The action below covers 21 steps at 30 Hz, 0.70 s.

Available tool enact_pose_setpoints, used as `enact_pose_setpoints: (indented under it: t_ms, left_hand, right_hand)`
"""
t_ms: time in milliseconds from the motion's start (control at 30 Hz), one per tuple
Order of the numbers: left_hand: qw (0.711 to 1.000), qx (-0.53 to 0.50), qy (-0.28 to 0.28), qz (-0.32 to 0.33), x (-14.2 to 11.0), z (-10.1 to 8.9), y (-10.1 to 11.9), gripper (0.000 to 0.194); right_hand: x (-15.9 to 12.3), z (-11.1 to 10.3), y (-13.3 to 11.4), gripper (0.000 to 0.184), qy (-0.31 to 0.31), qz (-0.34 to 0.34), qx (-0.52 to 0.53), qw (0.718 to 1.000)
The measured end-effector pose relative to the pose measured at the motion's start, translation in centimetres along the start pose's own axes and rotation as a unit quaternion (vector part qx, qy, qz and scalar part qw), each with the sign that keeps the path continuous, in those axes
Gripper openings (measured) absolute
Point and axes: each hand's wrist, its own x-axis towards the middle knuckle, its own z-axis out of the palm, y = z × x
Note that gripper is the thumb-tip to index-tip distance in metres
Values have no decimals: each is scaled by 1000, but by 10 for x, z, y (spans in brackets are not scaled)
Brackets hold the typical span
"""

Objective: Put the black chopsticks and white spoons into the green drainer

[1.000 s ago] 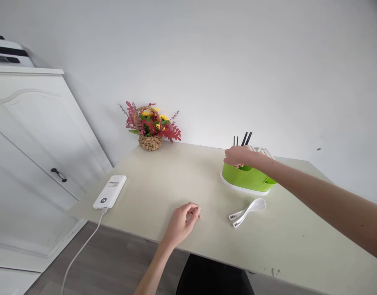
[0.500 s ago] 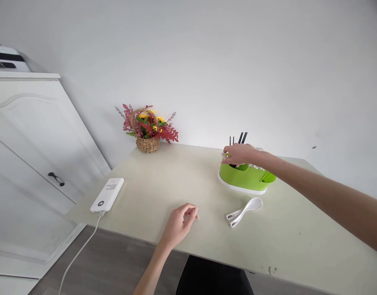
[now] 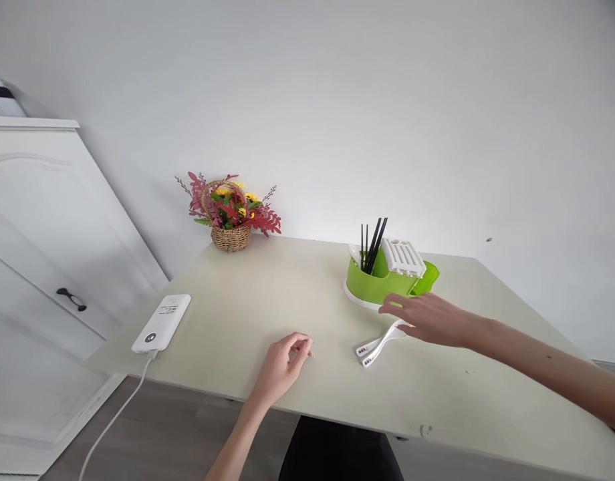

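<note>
Two white spoons (image 3: 376,349) lie crossed on the table. Over their bowl ends hovers my right hand (image 3: 428,318), thumb and fingers spread with nothing in them; it hides part of the bowls. Behind it stands a green cutlery holder (image 3: 368,286) on a white base. Several black chopsticks (image 3: 374,247) and a white spoon (image 3: 355,254) stand upright in its left part, and a white slotted rack (image 3: 404,258) covers the right part. My left hand (image 3: 283,364) rests near the table's front edge, left of the spoons, its fingers curled in and visibly holding nothing.
A wicker basket of artificial flowers (image 3: 231,237) stands at the back left. Near the left edge lies a white power bank (image 3: 162,324), its cable (image 3: 114,417) hanging off the table (image 3: 267,294). A white cabinet (image 3: 61,234) stands left; a black seat (image 3: 340,454) is below.
My right hand has come from the holder's left compartment down to the crossed spoons, and its fingers have opened. A white spoon now shows standing in that compartment. My left hand stays curled.
</note>
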Motion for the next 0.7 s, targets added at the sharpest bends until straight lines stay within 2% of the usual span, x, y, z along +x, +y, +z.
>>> enact_pose_setpoints:
  t_ms: [133,267,433,700]
  left_hand:
    - [1000,10,-6,-7,1,-1,1,36]
    - [1000,11,4,-12,1,0,3,34]
    - [1000,20,7,-20,4,1,5,34]
    - [999,35,14,-26,4,3,7,38]
  right_hand:
    - [-19,42,13,51,-6,9,-45,999]
    - [-22,66,16,49,-3,18,-59,998]
    - [-17,84,12,33,48,8,-47,998]
    - [-11,91,7,15,65,16,-50,997]
